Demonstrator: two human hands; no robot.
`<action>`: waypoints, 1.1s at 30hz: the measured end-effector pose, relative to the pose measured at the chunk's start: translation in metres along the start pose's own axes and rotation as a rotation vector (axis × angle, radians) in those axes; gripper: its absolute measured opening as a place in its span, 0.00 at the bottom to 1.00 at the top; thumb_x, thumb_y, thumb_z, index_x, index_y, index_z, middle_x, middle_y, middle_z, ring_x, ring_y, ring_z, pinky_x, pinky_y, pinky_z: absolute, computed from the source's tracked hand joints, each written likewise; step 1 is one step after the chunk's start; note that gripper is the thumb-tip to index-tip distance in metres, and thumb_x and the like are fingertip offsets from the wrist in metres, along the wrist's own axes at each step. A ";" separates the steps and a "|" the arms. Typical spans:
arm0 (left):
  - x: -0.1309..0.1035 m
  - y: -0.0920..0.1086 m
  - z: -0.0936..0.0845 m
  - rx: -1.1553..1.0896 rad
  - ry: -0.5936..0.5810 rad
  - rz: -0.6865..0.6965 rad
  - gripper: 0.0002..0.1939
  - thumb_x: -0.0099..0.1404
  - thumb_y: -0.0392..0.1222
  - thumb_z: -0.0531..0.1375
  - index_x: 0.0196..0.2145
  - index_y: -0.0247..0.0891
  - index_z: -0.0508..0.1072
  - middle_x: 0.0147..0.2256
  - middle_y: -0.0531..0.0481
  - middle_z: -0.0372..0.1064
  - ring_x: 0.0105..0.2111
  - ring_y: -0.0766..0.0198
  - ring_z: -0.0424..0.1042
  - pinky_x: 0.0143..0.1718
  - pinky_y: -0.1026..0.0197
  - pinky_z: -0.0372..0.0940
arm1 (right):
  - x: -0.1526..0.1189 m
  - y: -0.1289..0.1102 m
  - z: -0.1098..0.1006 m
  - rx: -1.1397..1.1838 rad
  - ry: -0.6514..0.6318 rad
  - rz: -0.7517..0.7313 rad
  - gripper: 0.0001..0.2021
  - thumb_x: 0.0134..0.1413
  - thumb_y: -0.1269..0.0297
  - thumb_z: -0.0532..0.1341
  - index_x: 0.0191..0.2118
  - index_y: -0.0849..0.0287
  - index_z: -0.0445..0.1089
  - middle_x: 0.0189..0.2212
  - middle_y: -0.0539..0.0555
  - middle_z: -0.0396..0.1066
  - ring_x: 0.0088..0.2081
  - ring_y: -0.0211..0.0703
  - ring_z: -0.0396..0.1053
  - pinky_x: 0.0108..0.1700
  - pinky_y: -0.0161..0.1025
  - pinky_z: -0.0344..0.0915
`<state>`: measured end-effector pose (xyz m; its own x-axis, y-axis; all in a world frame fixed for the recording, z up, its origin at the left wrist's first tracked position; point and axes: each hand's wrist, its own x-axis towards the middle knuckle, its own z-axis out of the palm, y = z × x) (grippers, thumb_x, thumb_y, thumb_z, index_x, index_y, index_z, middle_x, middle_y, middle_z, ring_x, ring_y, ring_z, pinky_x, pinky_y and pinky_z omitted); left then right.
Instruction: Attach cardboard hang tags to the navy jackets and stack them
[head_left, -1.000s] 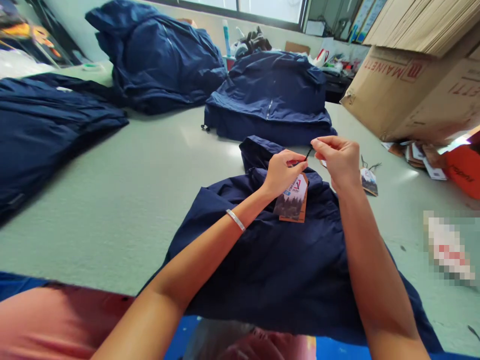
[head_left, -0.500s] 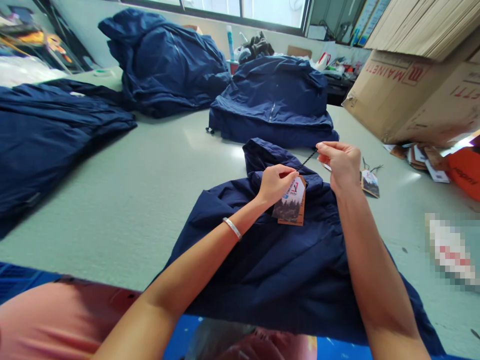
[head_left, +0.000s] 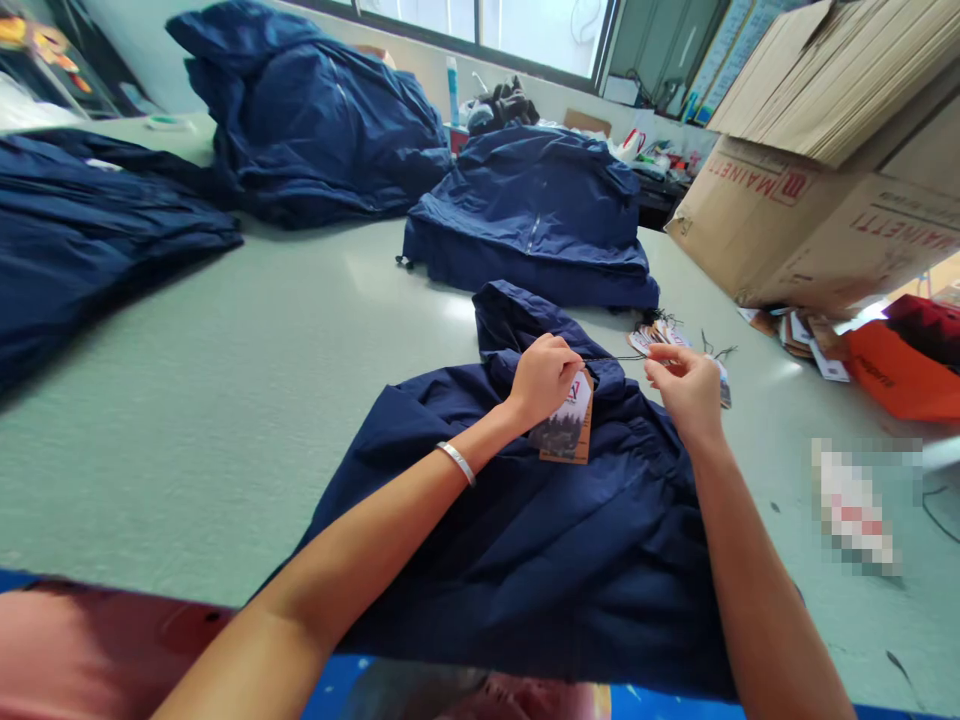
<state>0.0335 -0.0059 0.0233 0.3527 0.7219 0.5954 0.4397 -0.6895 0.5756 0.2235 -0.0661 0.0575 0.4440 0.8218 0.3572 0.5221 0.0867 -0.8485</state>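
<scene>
A navy hooded jacket [head_left: 525, 560] lies spread over the table edge before me, its hood [head_left: 510, 315] pointing away. Above its collar, my left hand [head_left: 544, 375] is closed in a pinch at the top of the hang tags [head_left: 564, 430], a printed card over a brown one. Out of that pinch a thin black string [head_left: 615, 358] runs taut to the right. My right hand [head_left: 684, 390] pinches the string's other end between thumb and fingertips. Just behind the right hand lies a pile of similar tags [head_left: 656, 335] with black strings.
Navy garments are heaped at the far left [head_left: 300, 120], far middle [head_left: 525, 220] and left [head_left: 90, 240] of the pale green table [head_left: 315, 330]. Cardboard boxes [head_left: 787, 220] stand at the right. An orange bag [head_left: 900, 370] and loose cards [head_left: 814, 345] lie below them.
My right hand has come down and slightly right, so the string now runs almost level instead of slanting up. My left hand still pinches at the tags. The view has shifted a little.
</scene>
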 end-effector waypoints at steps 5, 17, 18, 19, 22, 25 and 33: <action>-0.001 0.007 -0.004 0.258 -0.100 0.173 0.17 0.68 0.35 0.51 0.27 0.35 0.77 0.32 0.46 0.71 0.36 0.60 0.65 0.40 0.58 0.63 | -0.017 -0.005 -0.003 -0.406 -0.087 -0.526 0.15 0.55 0.69 0.58 0.47 0.60 0.75 0.46 0.59 0.75 0.40 0.48 0.72 0.43 0.45 0.68; 0.001 0.013 -0.008 0.432 -0.151 0.276 0.15 0.67 0.32 0.51 0.28 0.34 0.75 0.33 0.45 0.70 0.37 0.59 0.64 0.40 0.58 0.63 | -0.022 -0.002 -0.004 -0.686 -0.244 -0.372 0.08 0.52 0.68 0.62 0.33 0.58 0.80 0.33 0.58 0.77 0.38 0.51 0.69 0.41 0.46 0.59; 0.002 0.012 -0.008 0.427 -0.155 0.278 0.15 0.67 0.31 0.51 0.29 0.34 0.76 0.33 0.45 0.70 0.37 0.59 0.64 0.40 0.58 0.63 | -0.022 -0.003 -0.005 -0.593 -0.290 -0.268 0.07 0.50 0.67 0.63 0.31 0.58 0.80 0.32 0.57 0.77 0.36 0.50 0.69 0.40 0.45 0.59; 0.002 0.012 -0.008 0.419 -0.159 0.279 0.15 0.67 0.31 0.51 0.29 0.34 0.76 0.33 0.45 0.70 0.37 0.59 0.64 0.40 0.59 0.63 | -0.022 -0.004 -0.006 -0.472 -0.356 -0.147 0.06 0.48 0.66 0.64 0.30 0.58 0.80 0.30 0.56 0.77 0.33 0.48 0.69 0.37 0.43 0.59; 0.003 0.009 -0.007 0.352 -0.154 0.259 0.15 0.67 0.32 0.52 0.30 0.34 0.77 0.33 0.45 0.71 0.37 0.59 0.65 0.41 0.58 0.64 | -0.021 -0.008 -0.010 -0.013 -0.604 0.234 0.08 0.41 0.60 0.69 0.28 0.60 0.79 0.23 0.51 0.72 0.24 0.38 0.63 0.29 0.38 0.56; 0.002 0.008 -0.003 0.195 -0.098 0.195 0.13 0.66 0.33 0.54 0.31 0.35 0.79 0.33 0.46 0.72 0.38 0.60 0.66 0.41 0.59 0.64 | -0.019 -0.009 -0.011 0.452 -0.782 0.483 0.13 0.36 0.58 0.72 0.28 0.61 0.77 0.20 0.47 0.63 0.21 0.31 0.53 0.23 0.33 0.49; -0.003 0.016 0.009 -0.306 -0.003 -0.168 0.06 0.58 0.32 0.62 0.29 0.36 0.80 0.29 0.50 0.76 0.30 0.65 0.71 0.35 0.64 0.65 | -0.015 0.002 0.007 1.123 -0.543 0.501 0.04 0.47 0.68 0.68 0.32 0.56 0.73 0.21 0.45 0.55 0.21 0.30 0.49 0.21 0.28 0.56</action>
<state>0.0470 -0.0181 0.0255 0.2992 0.8266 0.4766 0.2241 -0.5464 0.8070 0.2129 -0.0741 0.0482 -0.0698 0.9957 -0.0608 -0.6017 -0.0907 -0.7935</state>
